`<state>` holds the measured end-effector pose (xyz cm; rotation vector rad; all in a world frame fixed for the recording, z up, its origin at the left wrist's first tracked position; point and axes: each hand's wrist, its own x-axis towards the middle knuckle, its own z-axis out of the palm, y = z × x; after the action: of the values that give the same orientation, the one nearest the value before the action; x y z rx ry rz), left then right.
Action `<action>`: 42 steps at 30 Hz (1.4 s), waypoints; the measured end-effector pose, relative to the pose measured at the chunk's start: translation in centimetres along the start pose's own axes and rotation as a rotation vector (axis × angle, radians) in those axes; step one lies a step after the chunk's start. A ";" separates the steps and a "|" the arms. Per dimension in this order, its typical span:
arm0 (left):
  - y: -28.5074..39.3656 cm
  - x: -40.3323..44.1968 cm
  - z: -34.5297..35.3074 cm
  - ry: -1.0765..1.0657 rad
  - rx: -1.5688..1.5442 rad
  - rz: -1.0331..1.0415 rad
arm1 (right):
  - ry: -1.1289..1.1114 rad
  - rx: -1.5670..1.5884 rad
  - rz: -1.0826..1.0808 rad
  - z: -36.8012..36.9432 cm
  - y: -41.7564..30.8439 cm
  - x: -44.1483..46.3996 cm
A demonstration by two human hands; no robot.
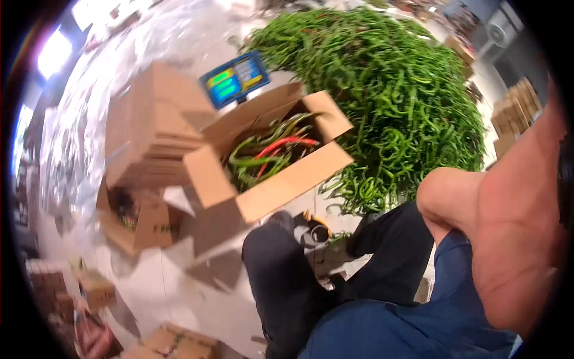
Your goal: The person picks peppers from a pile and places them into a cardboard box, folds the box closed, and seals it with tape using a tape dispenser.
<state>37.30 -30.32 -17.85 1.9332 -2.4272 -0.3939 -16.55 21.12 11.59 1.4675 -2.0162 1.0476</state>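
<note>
At the right edge, very close to the camera, bare skin that appears to be my right hand (514,239) and wrist fills the view. Its fingers are cut off or hidden, so what they do cannot be seen. My left hand is out of view. In front of my knees an open cardboard box (293,182) holds long green peppers (254,161) and a few red ones (287,142). Behind it stands a blue scale display (235,79) with lit green panels. A big heap of green peppers (382,102) lies beyond the box on the right.
A stack of cardboard (155,128) stands left of the box. Below it sits another open carton (152,227). A yellow-and-black round item (317,230) lies near my feet. More cartons (173,344) are at lower left, others (517,110) at far right. Clear plastic sheeting (72,143) covers the left.
</note>
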 end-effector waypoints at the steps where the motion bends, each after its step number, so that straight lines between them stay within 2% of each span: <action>1: -0.8 -0.3 -0.1 -0.012 0.004 -0.022 | -0.017 0.016 -0.012 0.8 -0.3 0.3; 11: -8.3 -4.3 -2.6 -0.119 0.019 -0.099 | -0.058 0.116 -0.115 6.7 -2.9 2.7; 23: -13.1 -7.8 -5.6 -0.261 0.131 -0.160 | -0.011 0.065 -0.119 4.9 -5.5 1.7; 28: -13.7 -7.3 -8.3 -0.343 0.171 -0.100 | 0.044 -0.034 -0.092 1.7 -6.3 -0.8; 31: -12.1 -4.9 -9.9 -0.402 0.170 0.053 | 0.090 -0.114 -0.053 0.1 -6.7 -2.4; 33: -8.7 -2.3 -9.5 -0.380 -0.020 0.315 | 0.128 -0.176 -0.030 -1.3 -6.5 -3.0; 34: -5.2 -0.8 -9.3 -0.583 -0.140 0.104 | 0.150 -0.211 -0.022 -2.1 -6.2 -3.1; 36: 2.4 -0.2 -7.3 -0.537 -0.202 0.236 | 0.203 -0.298 -0.009 -3.6 -5.3 -3.3; 37: 6.3 1.3 -6.3 -0.527 -0.135 0.508 | 0.238 -0.341 -0.013 -4.5 -4.6 -3.5; 39: 14.9 1.2 -4.2 -0.519 -0.042 0.648 | 0.300 -0.398 -0.020 -5.9 -2.7 -3.7; 40: 19.6 0.3 -3.6 -0.561 -0.102 0.508 | 0.330 -0.410 -0.031 -6.5 -1.8 -4.0; 41: 26.3 -3.0 -5.4 -0.476 -0.148 0.757 | 0.361 -0.410 -0.044 -6.4 -0.9 -4.4; 42: 30.9 -4.4 -5.6 -0.328 -0.021 1.023 | 0.381 -0.411 -0.062 -6.6 -0.2 -4.8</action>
<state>9.66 -20.84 -5.45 0.4311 -3.1357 -0.6782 -15.23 29.11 12.28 1.0223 -1.7663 0.7578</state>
